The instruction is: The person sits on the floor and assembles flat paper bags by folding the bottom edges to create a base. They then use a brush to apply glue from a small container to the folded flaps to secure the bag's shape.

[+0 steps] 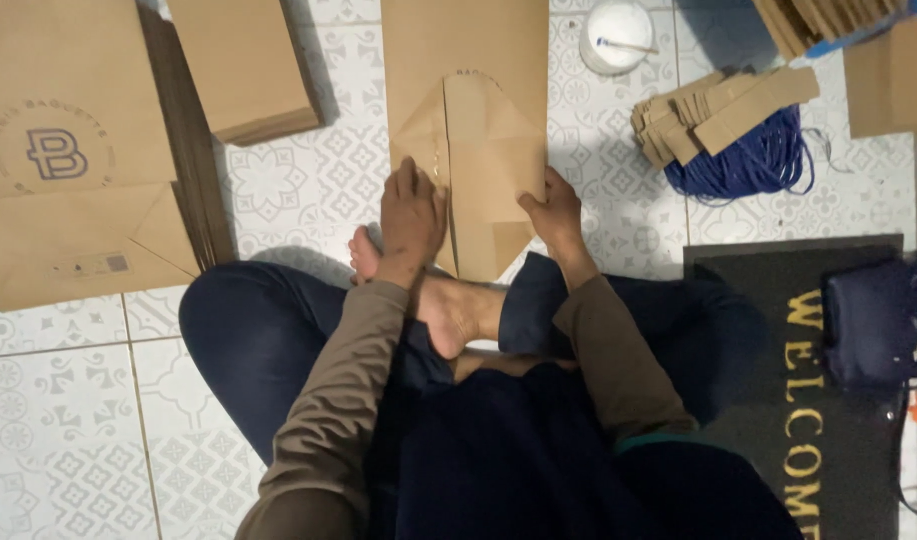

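1. I see my left hand (412,212) spread flat, fingers open, palm pressing down on the left folded flap of a brown paper bag (476,130); it grips nothing.
2. My right hand (554,212) rests on the bag's right edge, fingers loosely curled against the fold, not closed around it.
3. The bag lies flat on the patterned white floor tiles (299,190), just beyond my crossed legs and bare foot (434,295).
4. A stack of flat bags (74,150) lies far left; a white pot (619,35) stands beyond the bag, and blue cord (754,160) lies to the right.
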